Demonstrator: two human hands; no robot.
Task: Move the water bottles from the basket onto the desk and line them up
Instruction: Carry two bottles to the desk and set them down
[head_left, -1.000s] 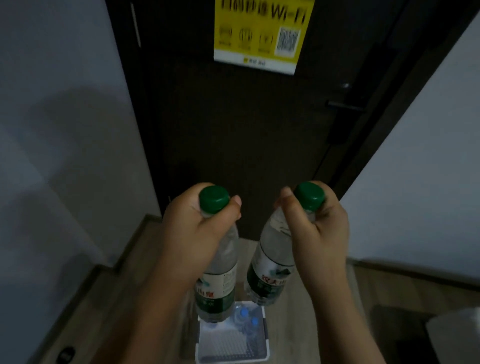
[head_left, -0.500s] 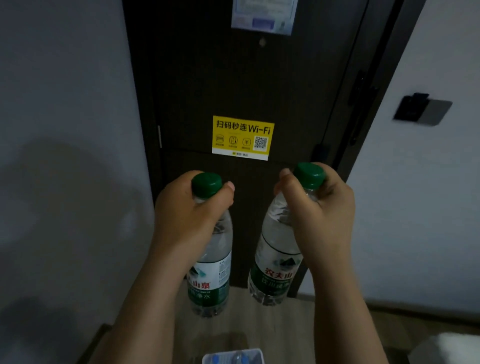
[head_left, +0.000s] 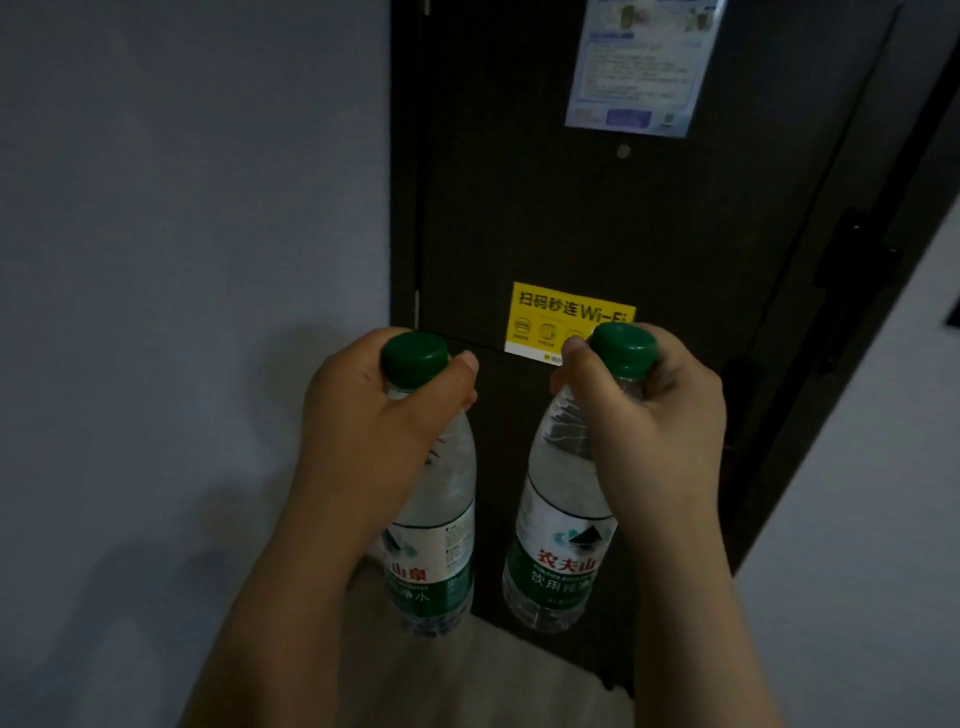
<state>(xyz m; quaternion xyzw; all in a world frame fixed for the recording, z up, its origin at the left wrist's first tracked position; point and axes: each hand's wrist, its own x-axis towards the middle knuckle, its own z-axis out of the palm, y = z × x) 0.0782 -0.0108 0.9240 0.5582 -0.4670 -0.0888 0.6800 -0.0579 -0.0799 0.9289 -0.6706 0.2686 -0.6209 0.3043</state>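
I hold two clear water bottles with green caps and green-and-white labels in the air in front of a dark door. My left hand (head_left: 374, 431) grips the neck of the left bottle (head_left: 439, 545), thumb across the front below the cap. My right hand (head_left: 654, 441) grips the neck of the right bottle (head_left: 558, 551), which tilts slightly with its base toward the left. Both bottles hang upright, close together but apart. The basket and the desk are out of view.
A dark door (head_left: 597, 218) stands straight ahead with a yellow Wi-Fi sticker (head_left: 550, 317) and a pale notice (head_left: 639, 67) on it. Grey walls flank it left (head_left: 182, 260) and right (head_left: 883, 493). A strip of wooden floor (head_left: 493, 675) shows below.
The view has tilted upward: the white basket on the floor has dropped out of sight and more of the door shows. Both hands keep their grip on the bottles, carried higher.
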